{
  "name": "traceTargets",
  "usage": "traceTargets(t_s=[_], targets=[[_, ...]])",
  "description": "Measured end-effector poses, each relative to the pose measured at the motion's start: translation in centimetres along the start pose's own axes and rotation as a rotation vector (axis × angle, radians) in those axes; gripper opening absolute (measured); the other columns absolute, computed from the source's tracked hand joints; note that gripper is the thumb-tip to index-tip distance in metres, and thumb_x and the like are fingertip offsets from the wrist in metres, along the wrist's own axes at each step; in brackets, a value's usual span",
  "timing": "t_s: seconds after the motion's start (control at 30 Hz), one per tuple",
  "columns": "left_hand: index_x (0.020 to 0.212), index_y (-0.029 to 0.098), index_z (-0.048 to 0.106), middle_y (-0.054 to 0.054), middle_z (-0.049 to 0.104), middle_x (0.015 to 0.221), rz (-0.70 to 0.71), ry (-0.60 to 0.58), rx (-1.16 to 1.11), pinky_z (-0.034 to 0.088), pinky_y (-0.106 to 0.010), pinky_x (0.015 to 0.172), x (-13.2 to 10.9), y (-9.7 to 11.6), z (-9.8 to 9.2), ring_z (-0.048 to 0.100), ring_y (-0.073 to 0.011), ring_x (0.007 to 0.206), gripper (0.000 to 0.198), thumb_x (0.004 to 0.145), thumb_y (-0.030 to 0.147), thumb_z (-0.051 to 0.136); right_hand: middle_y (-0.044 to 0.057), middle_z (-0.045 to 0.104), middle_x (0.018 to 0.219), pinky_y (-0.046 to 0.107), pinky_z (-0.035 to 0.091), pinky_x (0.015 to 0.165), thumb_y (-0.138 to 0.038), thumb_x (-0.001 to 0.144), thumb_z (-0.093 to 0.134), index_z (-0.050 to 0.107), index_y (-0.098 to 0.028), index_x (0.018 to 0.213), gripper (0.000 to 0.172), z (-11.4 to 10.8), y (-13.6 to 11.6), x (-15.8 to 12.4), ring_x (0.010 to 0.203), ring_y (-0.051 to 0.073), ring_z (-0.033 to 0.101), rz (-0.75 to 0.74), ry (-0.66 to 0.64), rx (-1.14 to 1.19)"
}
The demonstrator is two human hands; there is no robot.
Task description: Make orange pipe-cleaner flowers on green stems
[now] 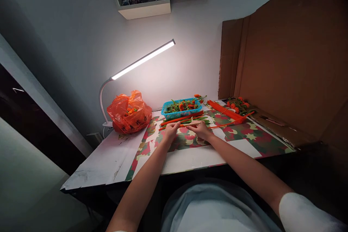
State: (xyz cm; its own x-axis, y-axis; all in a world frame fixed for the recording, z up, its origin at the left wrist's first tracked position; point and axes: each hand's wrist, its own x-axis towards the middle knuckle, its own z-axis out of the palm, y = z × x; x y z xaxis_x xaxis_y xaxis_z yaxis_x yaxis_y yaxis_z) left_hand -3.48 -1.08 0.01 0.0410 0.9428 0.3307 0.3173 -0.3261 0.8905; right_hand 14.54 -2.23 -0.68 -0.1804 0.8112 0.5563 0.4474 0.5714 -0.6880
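My left hand [172, 131] is closed, its fingers pinching a thin orange stick [220, 126] that runs out to the right past my other hand. My right hand [201, 131] is closed around the same stick, a short way from the left. Between the two hands lies a pale tan strip [192, 123]; which fingers grip it I cannot tell. Just behind the hands are green stems [204, 119] and more orange sticks [174, 120]. A blue basket [166, 113] beyond them holds orange flowers on green stalks [181, 107].
An orange plastic bag [133, 121] with orange flowers stands at left beside a lit desk lamp [144, 59]. At right lie a bundle of orange sticks [225, 110], more orange flowers [237, 106] and tall cardboard [285, 61]. A shelf [144, 10] hangs above the camouflage-patterned tabletop [231, 134].
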Motion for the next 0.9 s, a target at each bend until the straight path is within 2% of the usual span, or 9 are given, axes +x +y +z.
traceTargets(t_s=[0.13,0.2,0.27,0.37,0.47,0.63,0.9], targets=[[0.047,0.019,0.029,0.006,0.019,0.049,0.059,-0.163,0.087,0.012,-0.026,0.049,0.1,-0.2,-0.3,0.016,-0.0071,0.049,0.049,0.073,0.054,0.050,0.005,0.069,0.065,0.028,0.042,0.054,-0.054,0.064,0.072,0.073,-0.017,0.068,0.037,-0.8,0.9,0.6,0.061,0.018,0.061,0.101,-0.055,0.227],[0.045,0.019,0.032,0.006,0.019,0.049,0.085,-0.228,0.174,0.012,-0.026,0.050,0.0,-0.4,-0.4,0.016,-0.0072,0.049,0.046,0.074,0.049,0.051,0.005,0.069,0.063,0.028,0.042,0.054,-0.052,0.060,0.076,0.072,-0.017,0.064,0.035,-1.0,1.2,0.7,0.060,0.018,0.061,0.091,-0.070,0.219],[0.045,0.018,0.034,0.006,0.019,0.049,0.099,-0.231,0.262,0.012,-0.026,0.049,0.0,-0.5,-0.3,0.017,-0.0072,0.049,0.042,0.074,0.043,0.050,0.005,0.069,0.063,0.029,0.042,0.058,-0.047,0.062,0.077,0.072,-0.018,0.062,0.029,-1.1,1.0,0.6,0.060,0.017,0.060,0.045,-0.053,0.143],[0.044,0.017,0.039,0.005,0.022,0.047,0.098,-0.140,0.370,0.013,-0.026,0.049,-0.1,-0.5,-0.2,0.018,-0.0079,0.047,0.038,0.074,0.037,0.049,0.003,0.068,0.061,0.033,0.040,0.070,-0.039,0.068,0.075,0.072,-0.020,0.060,0.021,-1.0,0.3,0.2,0.061,0.016,0.059,-0.041,0.005,-0.043],[0.042,0.018,0.041,0.005,0.025,0.044,0.096,-0.017,0.412,0.016,-0.027,0.049,-0.1,-0.3,0.0,0.021,-0.0091,0.047,0.039,0.075,0.038,0.049,0.002,0.068,0.061,0.036,0.033,0.079,-0.038,0.075,0.071,0.071,-0.021,0.059,0.024,-0.6,-0.6,-0.3,0.063,0.015,0.059,-0.091,0.035,-0.153],[0.041,0.020,0.037,0.004,0.026,0.041,0.033,0.139,0.383,0.018,-0.027,0.048,-0.1,-0.3,0.0,0.026,-0.0104,0.045,0.039,0.074,0.037,0.048,0.003,0.070,0.067,0.035,0.027,0.076,-0.042,0.087,0.058,0.074,-0.022,0.070,0.031,0.1,-1.3,-0.8,0.068,0.015,0.061,-0.143,-0.015,-0.175],[0.044,0.020,0.029,0.005,0.025,0.045,-0.089,0.229,0.235,0.021,-0.025,0.049,0.2,-0.7,-0.3,0.025,-0.0088,0.046,0.038,0.072,0.038,0.048,0.002,0.074,0.080,0.032,0.026,0.074,-0.029,0.092,0.051,0.075,-0.029,0.095,0.024,0.5,-1.7,-1.0,0.073,0.014,0.062,-0.282,-0.056,-0.303]])
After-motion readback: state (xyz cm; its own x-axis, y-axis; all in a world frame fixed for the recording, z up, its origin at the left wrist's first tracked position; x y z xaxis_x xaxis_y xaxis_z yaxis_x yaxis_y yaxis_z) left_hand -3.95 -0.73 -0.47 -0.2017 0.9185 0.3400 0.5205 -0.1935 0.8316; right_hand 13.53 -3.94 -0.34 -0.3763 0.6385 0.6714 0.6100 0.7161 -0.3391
